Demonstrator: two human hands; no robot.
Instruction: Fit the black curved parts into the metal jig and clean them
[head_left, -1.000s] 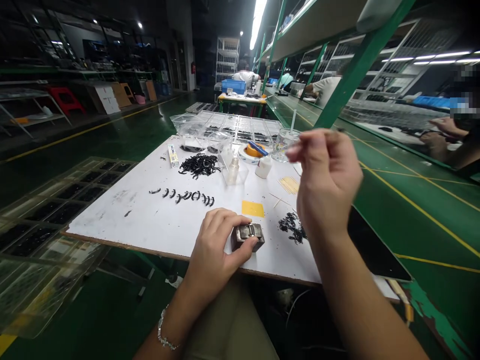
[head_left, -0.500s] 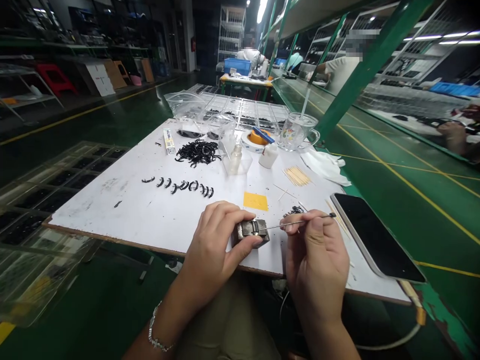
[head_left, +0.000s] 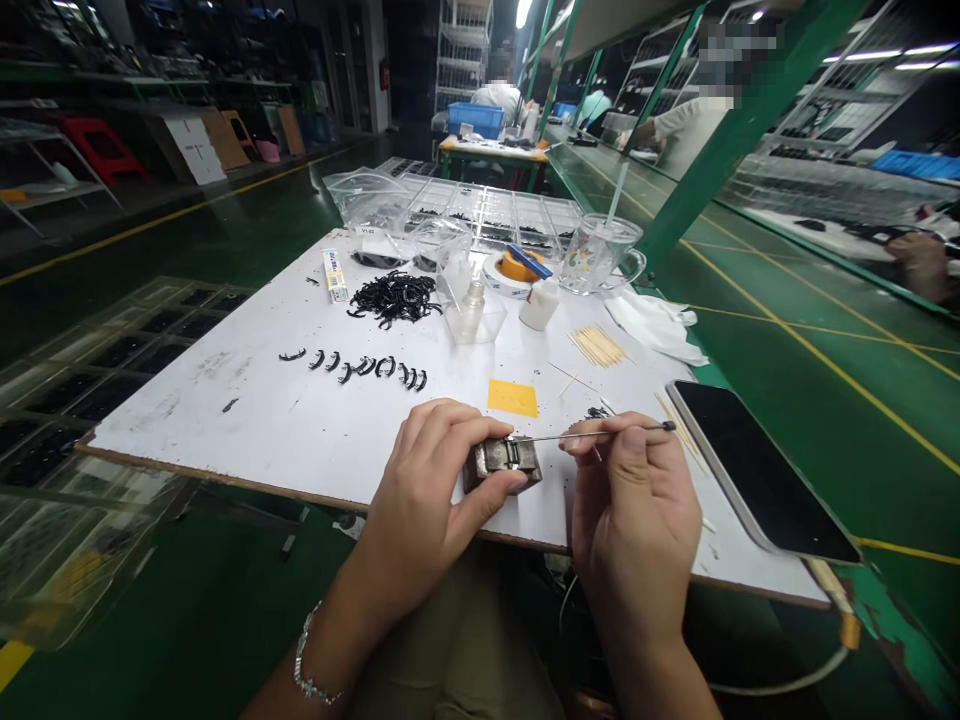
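Note:
My left hand [head_left: 431, 490] grips a small grey metal block [head_left: 504, 461] near the front edge of the white board [head_left: 255, 420]. My right hand [head_left: 634, 510] pinches a thin metal pin tool [head_left: 600, 433] with a dark knob at its right end. The tool lies nearly level, and its tip touches the top of the block. A small heap of black bits [head_left: 598, 412] shows just behind my right hand. A yellow square [head_left: 512, 397] lies beyond the block.
A row of curved black parts [head_left: 360, 365] and a pile of them [head_left: 394, 297] lie farther back. Bottles, a tape roll [head_left: 512, 272], a glass mug [head_left: 600, 255], toothpicks [head_left: 596, 346] and a phone [head_left: 757, 470] sit right. Clear trays [head_left: 82, 390] stand left. Other people work behind.
My right hand came down from in front of the mug to the board, now holding the pin tool against the block. The left hand kept its grip.

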